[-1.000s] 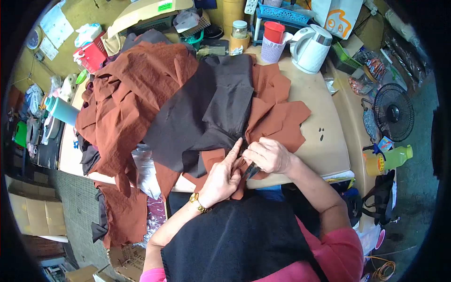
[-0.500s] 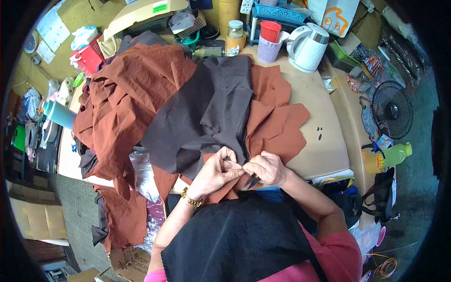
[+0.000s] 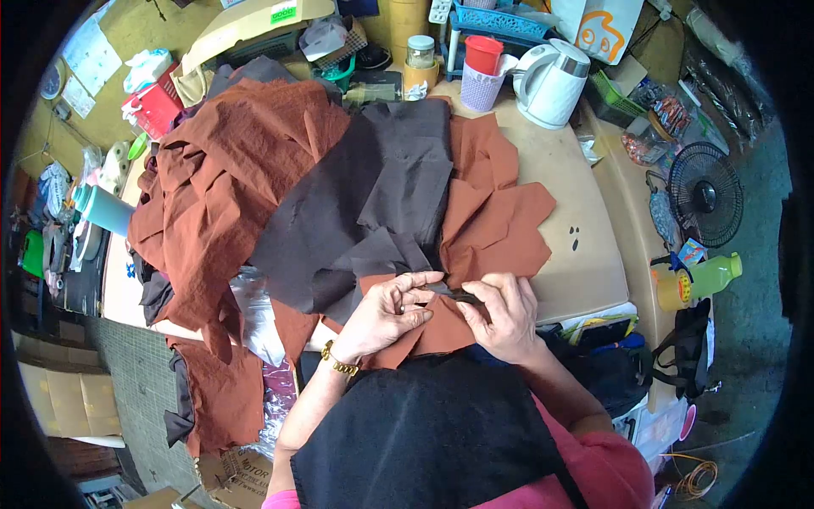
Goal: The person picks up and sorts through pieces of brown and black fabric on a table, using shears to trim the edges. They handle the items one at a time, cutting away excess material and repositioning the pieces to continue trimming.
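Observation:
My left hand [image 3: 396,312], a gold watch [image 3: 339,360] on its wrist, lies at the near edge of the layered cloth. Its fingers are curled around a bit of rust-brown cloth [image 3: 445,327], index finger stretched out and thumb lower down. Between thumb and fingers, my right hand [image 3: 506,316] grips a narrow dark tool that looks like thread snips [image 3: 454,293]. The tool points left, towards my left fingertips; its exact shape is partly hidden. Dark grey cloth [image 3: 356,204] spreads over rust-brown pieces [image 3: 500,229] just beyond both hands.
A large rust-brown cloth heap [image 3: 229,178] covers the table's left side. At the back stand a white kettle [image 3: 553,83], a lilac cup [image 3: 483,89] and a glass jar [image 3: 420,53]. Right of the table are a black fan [image 3: 705,195] and a green bottle [image 3: 716,276].
My hands have drawn slightly apart from their shared pinch. The dark tool has swung from pointing down under my right hand to lying between both hands. My right hand has shifted right.

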{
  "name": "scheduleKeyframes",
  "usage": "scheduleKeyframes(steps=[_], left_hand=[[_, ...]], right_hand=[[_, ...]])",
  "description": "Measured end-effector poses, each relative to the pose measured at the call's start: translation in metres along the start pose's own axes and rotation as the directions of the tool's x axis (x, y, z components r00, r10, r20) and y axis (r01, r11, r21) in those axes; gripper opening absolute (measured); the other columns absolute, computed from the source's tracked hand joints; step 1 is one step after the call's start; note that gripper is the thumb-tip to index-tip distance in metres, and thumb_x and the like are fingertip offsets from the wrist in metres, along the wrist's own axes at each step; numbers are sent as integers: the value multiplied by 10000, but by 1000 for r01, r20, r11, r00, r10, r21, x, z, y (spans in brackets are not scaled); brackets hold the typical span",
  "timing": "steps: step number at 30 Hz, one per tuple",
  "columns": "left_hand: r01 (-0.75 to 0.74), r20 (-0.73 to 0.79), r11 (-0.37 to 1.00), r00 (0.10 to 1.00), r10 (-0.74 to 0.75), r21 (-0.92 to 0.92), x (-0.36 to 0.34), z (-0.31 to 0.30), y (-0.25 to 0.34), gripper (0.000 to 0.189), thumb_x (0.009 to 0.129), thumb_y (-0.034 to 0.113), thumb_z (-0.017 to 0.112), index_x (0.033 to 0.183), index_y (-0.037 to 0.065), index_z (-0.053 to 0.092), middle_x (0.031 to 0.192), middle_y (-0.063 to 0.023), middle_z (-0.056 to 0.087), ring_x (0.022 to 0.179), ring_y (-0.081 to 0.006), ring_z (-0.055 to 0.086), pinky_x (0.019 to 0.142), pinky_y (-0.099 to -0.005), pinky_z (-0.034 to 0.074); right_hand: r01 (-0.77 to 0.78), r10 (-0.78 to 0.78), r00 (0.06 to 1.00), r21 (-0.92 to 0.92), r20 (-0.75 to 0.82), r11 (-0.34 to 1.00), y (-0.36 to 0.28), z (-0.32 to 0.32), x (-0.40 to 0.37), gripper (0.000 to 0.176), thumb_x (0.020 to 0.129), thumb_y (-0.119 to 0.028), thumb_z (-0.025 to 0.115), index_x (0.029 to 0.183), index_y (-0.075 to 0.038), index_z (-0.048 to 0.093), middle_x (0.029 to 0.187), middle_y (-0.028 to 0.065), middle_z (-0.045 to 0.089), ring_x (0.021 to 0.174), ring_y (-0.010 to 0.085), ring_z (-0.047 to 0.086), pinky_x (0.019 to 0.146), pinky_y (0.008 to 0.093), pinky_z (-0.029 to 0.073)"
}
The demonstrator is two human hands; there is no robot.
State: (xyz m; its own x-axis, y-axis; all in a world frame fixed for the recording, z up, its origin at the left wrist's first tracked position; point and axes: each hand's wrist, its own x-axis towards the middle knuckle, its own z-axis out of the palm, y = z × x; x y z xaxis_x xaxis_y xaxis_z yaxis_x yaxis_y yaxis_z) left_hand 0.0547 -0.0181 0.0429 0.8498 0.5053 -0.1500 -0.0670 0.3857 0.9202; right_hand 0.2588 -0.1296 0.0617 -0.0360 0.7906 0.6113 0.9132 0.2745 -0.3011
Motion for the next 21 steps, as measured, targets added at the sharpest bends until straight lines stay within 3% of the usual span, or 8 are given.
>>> scheduleKeyframes(steps=[1, 4, 7, 16, 18, 21], left_hand=[[-1, 1, 1000, 1000, 1, 0, 0, 1, 2, 528, 923, -59, 609, 1420, 5, 442, 1101, 6, 623, 956, -30, 574, 850, -169, 476], [4, 10, 1000, 1000, -4, -4, -1, 5, 6, 553, 927, -61, 600, 1442, 3, 409, 1104, 2, 624, 957, -31, 575, 859, -170, 469], [-26, 9, 999, 1000, 26, -21, 1, 5, 3, 556, 928, -58, 600, 1446, 2, 405, 1112, -1, 625, 954, -31, 579, 859, -172, 465], [-34, -5, 999, 999, 34, -21, 1, 10, 2, 602, 906, -96, 597, 1460, 4, 386, 1089, -7, 635, 965, -48, 598, 871, -187, 489], [-10, -51, 1000, 999, 11, 21, 0, 16, 9, 585, 901, -104, 575, 1451, 27, 422, 999, 34, 600, 902, -5, 556, 837, -156, 457], [-31, -53, 999, 998, 33, 32, 0, 18, 10, 594, 898, -113, 565, 1456, 30, 417, 985, 32, 589, 892, -6, 554, 831, -154, 459]], right_hand=[[22, -22, 1000, -35, 6, 999, -1, -1, 0, 285, 805, -164, 751, 1059, -91, 644, 984, 47, 560, 802, 221, 592, 673, 386, 398], [57, -57, 998, -69, 6, 996, -4, 0, 0, 298, 777, -150, 774, 1045, -84, 659, 975, 42, 571, 791, 198, 596, 655, 371, 392], [111, -116, 991, -74, -68, 991, -4, 5, 2, 316, 723, -120, 822, 998, -88, 670, 897, 21, 584, 711, 186, 567, 623, 347, 385], [126, -134, 984, -77, -115, 989, -4, 10, 3, 281, 716, -103, 835, 960, -82, 698, 866, 14, 597, 660, 165, 574, 589, 332, 377], [119, -128, 985, -82, -119, 990, -4, 11, 2, 280, 715, -100, 835, 960, -82, 700, 867, 13, 598, 660, 166, 573, 590, 331, 379], [114, -124, 984, -81, -129, 990, -5, 11, 2, 279, 713, -94, 836, 958, -83, 704, 868, 12, 601, 659, 167, 570, 587, 331, 384]])
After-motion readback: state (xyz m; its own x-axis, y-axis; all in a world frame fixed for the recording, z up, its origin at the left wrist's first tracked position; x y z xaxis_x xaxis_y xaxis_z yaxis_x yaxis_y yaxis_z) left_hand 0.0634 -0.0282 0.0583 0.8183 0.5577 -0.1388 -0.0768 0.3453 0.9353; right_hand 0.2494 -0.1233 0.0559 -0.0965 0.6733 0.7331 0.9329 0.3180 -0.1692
